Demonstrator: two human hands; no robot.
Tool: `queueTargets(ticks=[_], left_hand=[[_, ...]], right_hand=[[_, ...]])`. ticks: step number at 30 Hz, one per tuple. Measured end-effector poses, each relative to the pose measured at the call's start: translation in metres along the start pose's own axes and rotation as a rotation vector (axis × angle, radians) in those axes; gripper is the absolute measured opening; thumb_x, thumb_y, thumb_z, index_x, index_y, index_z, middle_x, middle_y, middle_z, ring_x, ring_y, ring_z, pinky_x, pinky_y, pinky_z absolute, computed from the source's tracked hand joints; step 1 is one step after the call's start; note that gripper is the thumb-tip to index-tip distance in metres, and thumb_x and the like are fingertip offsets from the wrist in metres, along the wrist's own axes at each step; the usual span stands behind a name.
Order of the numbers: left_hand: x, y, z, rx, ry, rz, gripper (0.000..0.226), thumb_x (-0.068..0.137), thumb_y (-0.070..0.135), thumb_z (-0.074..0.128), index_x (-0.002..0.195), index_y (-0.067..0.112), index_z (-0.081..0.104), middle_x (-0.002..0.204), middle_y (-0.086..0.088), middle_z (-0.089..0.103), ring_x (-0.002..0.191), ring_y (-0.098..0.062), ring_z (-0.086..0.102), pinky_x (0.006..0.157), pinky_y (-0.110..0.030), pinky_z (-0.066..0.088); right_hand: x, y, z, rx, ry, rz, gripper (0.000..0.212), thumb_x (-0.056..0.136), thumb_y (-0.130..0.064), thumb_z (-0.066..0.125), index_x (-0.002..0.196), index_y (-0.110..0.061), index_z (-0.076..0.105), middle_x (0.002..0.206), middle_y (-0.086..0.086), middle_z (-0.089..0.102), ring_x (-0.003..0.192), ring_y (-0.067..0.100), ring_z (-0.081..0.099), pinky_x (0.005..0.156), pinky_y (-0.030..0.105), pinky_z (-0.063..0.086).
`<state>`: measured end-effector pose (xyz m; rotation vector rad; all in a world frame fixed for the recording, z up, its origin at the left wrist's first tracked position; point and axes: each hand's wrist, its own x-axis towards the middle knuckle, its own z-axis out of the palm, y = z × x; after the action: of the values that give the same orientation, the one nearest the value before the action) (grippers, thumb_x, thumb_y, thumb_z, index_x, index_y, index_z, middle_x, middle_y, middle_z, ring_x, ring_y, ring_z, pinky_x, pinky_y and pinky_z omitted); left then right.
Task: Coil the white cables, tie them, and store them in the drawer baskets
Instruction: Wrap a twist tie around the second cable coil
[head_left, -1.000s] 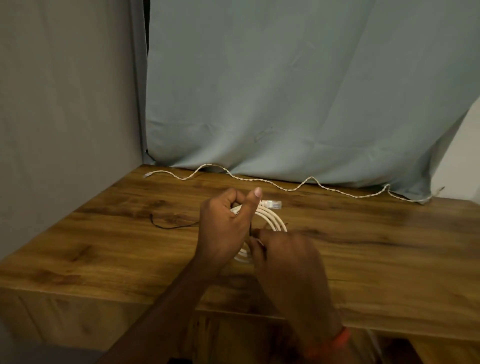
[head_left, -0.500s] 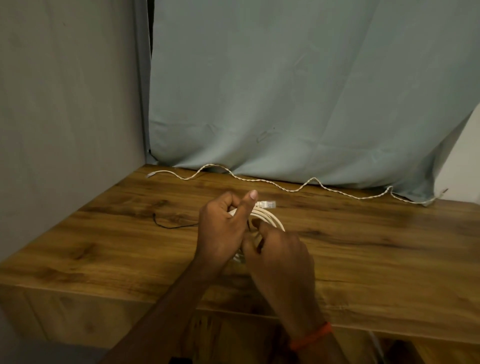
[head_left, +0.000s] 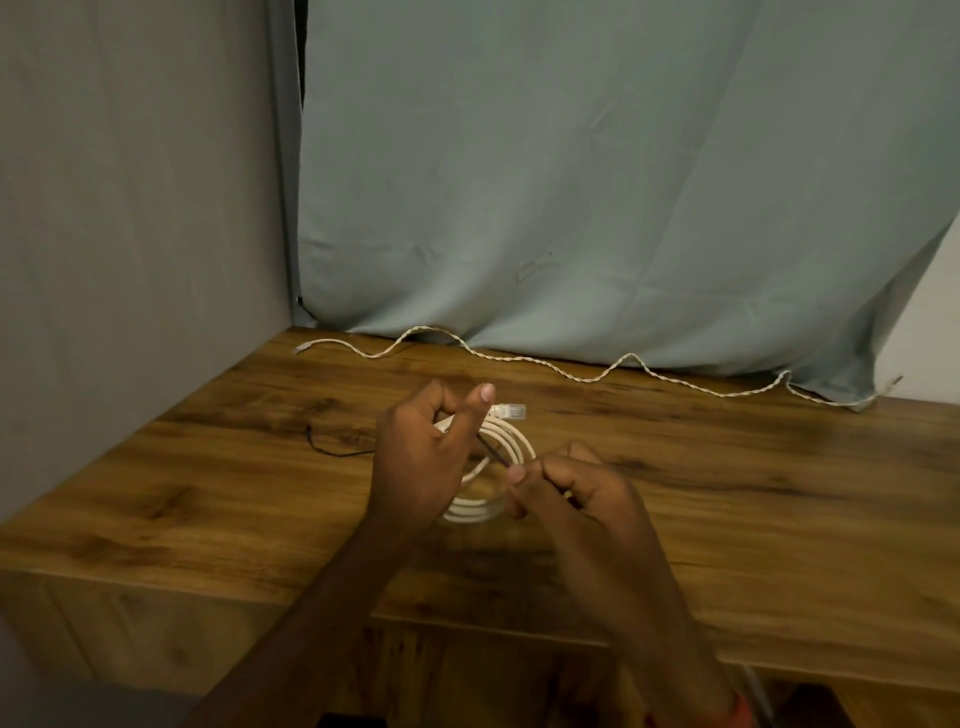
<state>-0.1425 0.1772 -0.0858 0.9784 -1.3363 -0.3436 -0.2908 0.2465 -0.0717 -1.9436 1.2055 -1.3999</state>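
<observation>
- Two hands meet at the centre of the frame, over the wooden table (head_left: 779, 493). Your left hand (head_left: 415, 457) grips the coiled white cable (head_left: 511, 441) on its left side, fingers curled round the loops and thumb raised.
- Your right hand (head_left: 571, 499) sits just to the lower right of the coil. Thumb and forefinger pinch a thin dark tie (head_left: 493, 453); the other fingers are curled in.
- Note the line of the tie: a short, taut diagonal from the left hand's grip at upper left down to the right hand's pinch at lower right, crossing over the loops.
- Treat that diagonal as the governing relation. By judgement, the tying step is in hand, the left hand serves as anchor, and the right hand, nearer the free end, is the working hand.
- Expect the coming move to call for carrying the tie end round the bundle, across the loops and not along them.
- The clear connector (head_left: 511, 411) projects toward the right of the frame, just beyond your left thumb.
- Whether the coil rests on the table or hangs just above it cannot be told.
- A second white cable (head_left: 566, 370) lies uncoiled along the far edge, long axis left to right, well apart from both hands.
- A spare dark tie (head_left: 332, 451) lies near the left hand, on its left.
- No drawer basket is in view.
</observation>
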Motion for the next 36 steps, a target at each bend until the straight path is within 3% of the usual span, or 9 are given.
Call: queueTargets(ticks=[8,11,14,18,21,24,29,32,36], left_hand=[[-0.002,0.008,0.008,0.226,-0.046,0.314,0.048,0.097,0.042,0.048,0.064,0.008,0.05,0.057,-0.002,0.05,0.055,-0.018,0.047,0.056,-0.029,0.031],[-0.004,0.015,0.009,0.146,-0.094,0.354,0.041,0.102,0.031,0.046,0.064,0.016,0.048,0.057,0.006,0.046,0.055,-0.009,0.045,0.056,-0.018,0.029],[-0.007,0.019,0.007,0.003,-0.163,0.345,0.039,0.101,0.034,0.047,0.067,0.016,0.049,0.059,0.007,0.048,0.056,-0.007,0.048,0.056,-0.023,0.037],[-0.014,0.021,0.008,-0.233,-0.252,0.232,0.023,0.089,0.041,0.065,0.105,0.026,0.057,0.059,0.006,0.049,0.052,-0.018,0.048,0.052,-0.038,0.042],[-0.017,0.019,0.007,-0.302,-0.29,0.243,0.045,0.09,0.03,0.066,0.132,0.033,0.049,0.055,-0.003,0.044,0.049,-0.028,0.044,0.052,-0.04,0.039],[-0.015,0.019,0.003,-0.15,-0.284,0.398,0.017,0.093,0.026,0.062,0.098,0.014,0.072,0.066,0.0,0.061,0.062,-0.017,0.058,0.059,-0.032,0.046],[-0.013,0.015,0.006,-0.139,-0.148,0.285,0.026,0.094,0.033,0.06,0.07,0.023,0.062,0.065,0.007,0.064,0.062,-0.011,0.061,0.059,-0.028,0.047],[-0.01,0.008,0.009,-0.128,-0.114,0.087,0.039,0.091,0.046,0.06,0.065,0.016,0.061,0.059,0.001,0.061,0.057,-0.011,0.057,0.057,-0.037,0.049],[-0.005,-0.001,0.011,-0.215,-0.041,-0.122,0.06,0.09,0.056,0.06,0.072,0.0,0.066,0.064,-0.02,0.064,0.059,-0.025,0.06,0.059,-0.049,0.053]], right_hand=[[0.03,-0.036,-0.035,0.217,-0.067,-0.075,0.03,0.093,-0.025,0.065,0.063,-0.022,0.07,0.072,-0.012,0.058,0.078,0.004,0.056,0.072,0.016,0.043],[0.051,-0.044,-0.045,0.187,-0.023,-0.103,0.027,0.095,-0.023,0.063,0.07,-0.018,0.073,0.082,-0.001,0.061,0.081,0.004,0.06,0.076,0.018,0.045],[0.073,-0.042,-0.048,0.161,0.062,-0.075,0.027,0.094,-0.027,0.065,0.071,-0.018,0.074,0.078,-0.002,0.067,0.07,-0.006,0.059,0.065,0.008,0.042],[0.094,-0.014,-0.037,0.049,0.184,-0.026,0.03,0.086,-0.037,0.075,0.065,-0.015,0.074,0.067,0.004,0.072,0.07,0.016,0.068,0.066,0.032,0.052],[0.096,0.012,-0.026,-0.08,0.219,-0.04,0.038,0.08,-0.043,0.079,0.065,-0.008,0.072,0.063,0.004,0.068,0.06,0.02,0.063,0.062,0.036,0.053],[0.088,0.028,-0.016,-0.032,0.106,0.048,0.035,0.08,-0.04,0.08,0.058,-0.016,0.07,0.053,-0.005,0.064,0.049,0.01,0.055,0.052,0.03,0.045],[0.073,0.051,-0.01,-0.156,-0.143,0.198,0.039,0.084,-0.025,0.08,0.048,-0.025,0.063,0.047,-0.013,0.06,0.043,-0.004,0.05,0.046,0.019,0.04],[0.065,0.046,-0.015,-0.136,0.07,0.171,0.012,0.084,-0.038,0.075,0.093,-0.033,0.069,0.077,-0.005,0.069,0.068,0.006,0.065,0.061,0.029,0.053],[0.051,0.022,-0.021,0.005,0.288,-0.053,0.042,0.074,-0.057,0.076,0.106,-0.033,0.06,0.09,-0.003,0.065,0.079,0.013,0.062,0.065,0.023,0.051]])
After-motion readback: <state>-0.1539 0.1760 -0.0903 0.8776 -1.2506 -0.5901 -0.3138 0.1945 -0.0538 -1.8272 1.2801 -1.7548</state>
